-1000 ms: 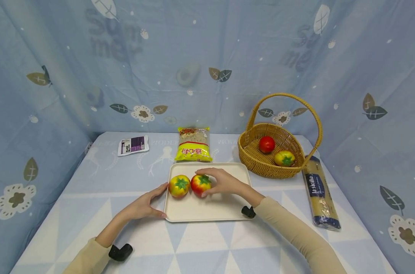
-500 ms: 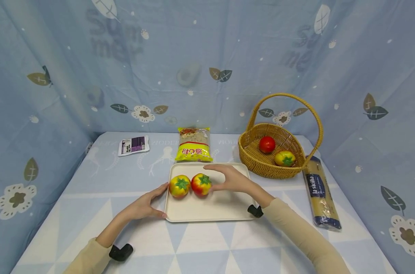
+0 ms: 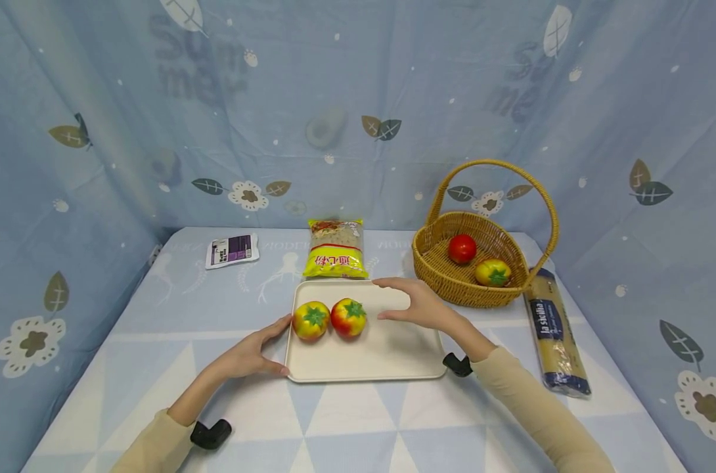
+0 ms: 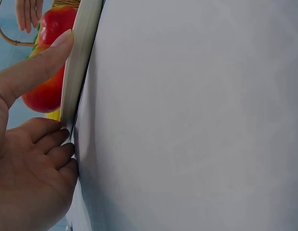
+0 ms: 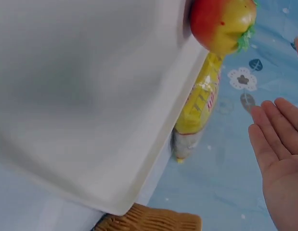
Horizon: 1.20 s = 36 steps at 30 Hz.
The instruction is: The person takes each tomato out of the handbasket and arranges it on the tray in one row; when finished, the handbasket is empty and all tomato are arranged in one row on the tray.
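A cream rectangular tray [image 3: 364,361] lies on the table. Two red-and-yellow, tomato-like fruits with green leafy tops stand side by side in its left half: the left fruit [image 3: 311,321] is mostly yellow, the right fruit [image 3: 349,318] redder. My left hand [image 3: 244,355] rests against the tray's left edge, thumb and fingers spread along it. In the left wrist view, its fingertips touch the tray's rim [image 4: 81,57]. Above the tray's right half hovers my right hand [image 3: 420,305], thumb and fingers apart and holding nothing. The right wrist view shows that hand's extended fingers [image 5: 276,130].
A wicker basket [image 3: 452,289] with a tall handle holds a red tomato [image 3: 462,249] and a yellow fruit [image 3: 492,272]. Behind the tray lies a yellow pasta bag [image 3: 335,253]. A spaghetti pack [image 3: 554,335] lies at right, a small white-and-purple packet [image 3: 232,251] at back left.
My right hand has let go of the right-hand fruit and drawn away to the right, over the tray. The fruit stays in place, and my left hand has not moved.
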{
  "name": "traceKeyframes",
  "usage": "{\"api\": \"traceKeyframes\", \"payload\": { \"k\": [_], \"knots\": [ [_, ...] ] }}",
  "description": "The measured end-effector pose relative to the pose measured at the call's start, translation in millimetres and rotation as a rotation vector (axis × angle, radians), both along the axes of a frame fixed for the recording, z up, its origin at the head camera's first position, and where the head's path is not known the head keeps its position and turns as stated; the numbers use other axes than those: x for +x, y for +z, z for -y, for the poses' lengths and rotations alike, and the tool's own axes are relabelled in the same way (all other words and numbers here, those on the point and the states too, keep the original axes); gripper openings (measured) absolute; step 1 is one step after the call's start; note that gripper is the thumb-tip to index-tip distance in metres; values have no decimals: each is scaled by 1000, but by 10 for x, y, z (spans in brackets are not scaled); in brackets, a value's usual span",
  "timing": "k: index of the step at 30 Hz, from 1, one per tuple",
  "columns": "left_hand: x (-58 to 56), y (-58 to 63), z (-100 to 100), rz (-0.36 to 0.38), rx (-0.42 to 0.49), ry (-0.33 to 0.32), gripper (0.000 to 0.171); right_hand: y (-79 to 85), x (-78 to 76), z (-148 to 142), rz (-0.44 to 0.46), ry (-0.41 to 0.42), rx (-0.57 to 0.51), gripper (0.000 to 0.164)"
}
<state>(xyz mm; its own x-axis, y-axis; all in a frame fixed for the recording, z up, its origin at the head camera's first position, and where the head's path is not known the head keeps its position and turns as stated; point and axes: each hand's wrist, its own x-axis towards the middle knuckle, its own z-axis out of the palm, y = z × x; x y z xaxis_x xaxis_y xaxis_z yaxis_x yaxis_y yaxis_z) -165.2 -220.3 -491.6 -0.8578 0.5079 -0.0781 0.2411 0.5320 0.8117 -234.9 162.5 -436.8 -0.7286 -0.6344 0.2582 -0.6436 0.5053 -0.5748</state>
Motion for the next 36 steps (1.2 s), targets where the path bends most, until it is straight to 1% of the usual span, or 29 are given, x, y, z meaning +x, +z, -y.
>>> {"api": "traceKeyframes", "payload": {
  "k": [2, 8, 13, 17, 25, 31, 36],
  "knots": [
    [2, -1, -1, -4, 7, -4, 106, 25, -1, -44, -16, -3, -13, 67],
    [0, -10, 2, -8, 14, -7, 106, 90, 15, -188, -17, -46, -29, 65],
    [-10, 2, -1, -10, 3, -8, 107, 104, 23, -306, -61, -73, -38, 63],
    [-5, 10, -5, -5, 13, -9, 106, 109, 39, -401, -93, -87, -55, 61],
    [3, -7, -3, 12, 19, -1, 106, 138, 71, -587, -119, -143, -108, 59],
    [-3, -16, -8, 11, 27, -4, 107, 125, 35, -746, -150, -195, -119, 57],
    [16, -4, -10, 6, 24, -5, 106, 202, -8, -868, -169, -238, -119, 58]
  ]
}}
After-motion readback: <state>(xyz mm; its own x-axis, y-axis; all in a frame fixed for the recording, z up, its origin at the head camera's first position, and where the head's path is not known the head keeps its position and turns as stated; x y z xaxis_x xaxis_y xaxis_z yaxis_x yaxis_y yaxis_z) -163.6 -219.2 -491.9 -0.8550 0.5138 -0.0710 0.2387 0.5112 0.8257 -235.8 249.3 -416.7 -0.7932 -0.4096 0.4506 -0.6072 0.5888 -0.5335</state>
